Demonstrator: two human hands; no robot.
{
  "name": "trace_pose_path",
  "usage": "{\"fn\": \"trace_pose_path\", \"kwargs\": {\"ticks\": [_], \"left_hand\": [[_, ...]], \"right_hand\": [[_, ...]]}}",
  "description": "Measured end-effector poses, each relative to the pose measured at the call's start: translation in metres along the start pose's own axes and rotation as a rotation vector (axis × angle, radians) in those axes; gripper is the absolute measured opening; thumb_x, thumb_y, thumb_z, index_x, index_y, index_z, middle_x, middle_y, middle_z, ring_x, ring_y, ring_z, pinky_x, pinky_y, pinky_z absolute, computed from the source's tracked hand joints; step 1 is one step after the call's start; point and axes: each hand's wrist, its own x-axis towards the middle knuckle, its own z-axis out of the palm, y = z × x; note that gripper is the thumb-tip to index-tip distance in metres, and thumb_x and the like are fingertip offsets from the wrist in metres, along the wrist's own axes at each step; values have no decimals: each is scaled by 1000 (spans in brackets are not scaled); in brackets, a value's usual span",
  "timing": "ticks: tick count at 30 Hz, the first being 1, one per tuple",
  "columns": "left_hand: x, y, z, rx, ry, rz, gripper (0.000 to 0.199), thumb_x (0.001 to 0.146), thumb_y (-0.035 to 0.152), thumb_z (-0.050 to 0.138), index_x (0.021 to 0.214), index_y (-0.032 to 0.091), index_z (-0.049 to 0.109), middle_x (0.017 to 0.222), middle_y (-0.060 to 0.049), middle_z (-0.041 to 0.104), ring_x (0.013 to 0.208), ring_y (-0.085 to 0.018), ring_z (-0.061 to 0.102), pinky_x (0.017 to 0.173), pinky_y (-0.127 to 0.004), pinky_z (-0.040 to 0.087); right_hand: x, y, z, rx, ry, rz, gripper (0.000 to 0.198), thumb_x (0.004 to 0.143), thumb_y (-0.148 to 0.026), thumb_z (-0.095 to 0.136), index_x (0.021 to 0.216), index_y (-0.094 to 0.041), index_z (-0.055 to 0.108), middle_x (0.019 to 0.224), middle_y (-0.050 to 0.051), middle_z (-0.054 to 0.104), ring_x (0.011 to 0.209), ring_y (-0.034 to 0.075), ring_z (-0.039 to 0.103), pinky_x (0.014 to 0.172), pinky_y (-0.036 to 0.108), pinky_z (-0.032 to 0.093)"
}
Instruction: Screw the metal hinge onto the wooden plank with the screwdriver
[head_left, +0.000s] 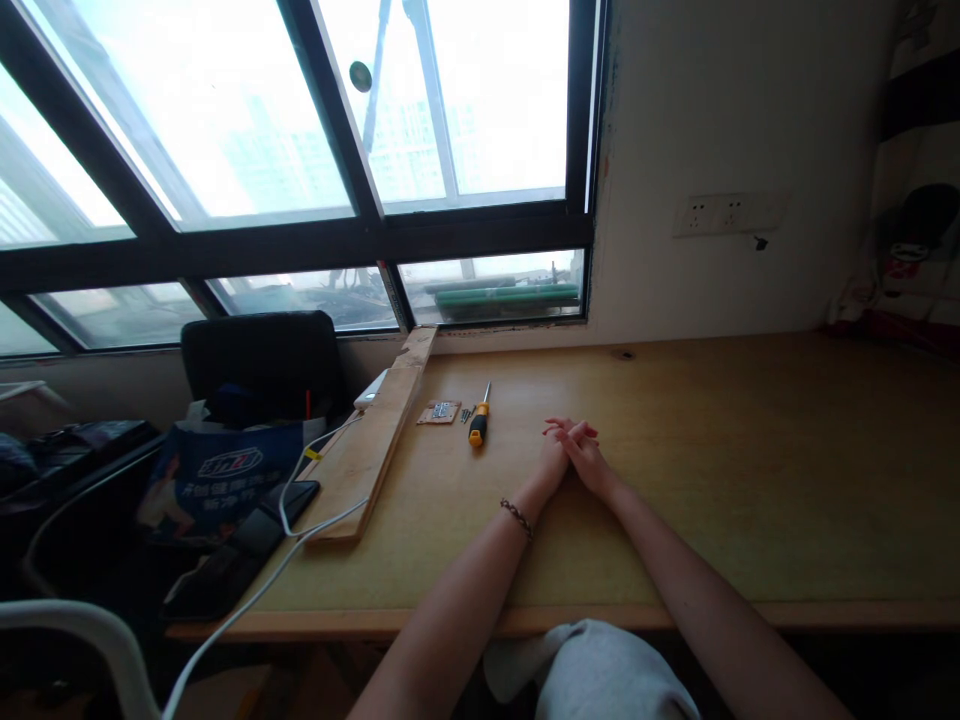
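Observation:
My left hand (555,447) and my right hand (589,462) are clasped on the wooden desk (720,470), their fingers interlaced. No object shows in either of them. A braided bracelet (517,518) circles my left wrist. To the left of the hands lies a screwdriver (478,428) with a yellow and black handle, its shaft pointing toward the window. Several small screws (466,415) rest beside it. Just left of those is a small flat brownish piece (439,411) with a metal plate on it; its exact kind is too small to tell.
A long wooden board (367,455) lies along the desk's left side, with a white cable (330,525) across it. Beyond the left edge stand a black chair (262,360) and a blue printed bag (225,480). A wall socket (724,214) is above the desk.

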Motion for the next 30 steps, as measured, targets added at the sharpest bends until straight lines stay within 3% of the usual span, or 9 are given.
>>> {"fn": "trace_pose_path", "kwargs": {"ticks": [30], "left_hand": [[3,-3,0,-31,24,-24,23,75,37,47,69,18,59,70,-7,62,71,-20,60,73,-36,49]], "right_hand": [[2,3,1,-3,6,2,44,86,-52,32,112,-23,52,104,6,61,98,20,56,90,35,42]]}}
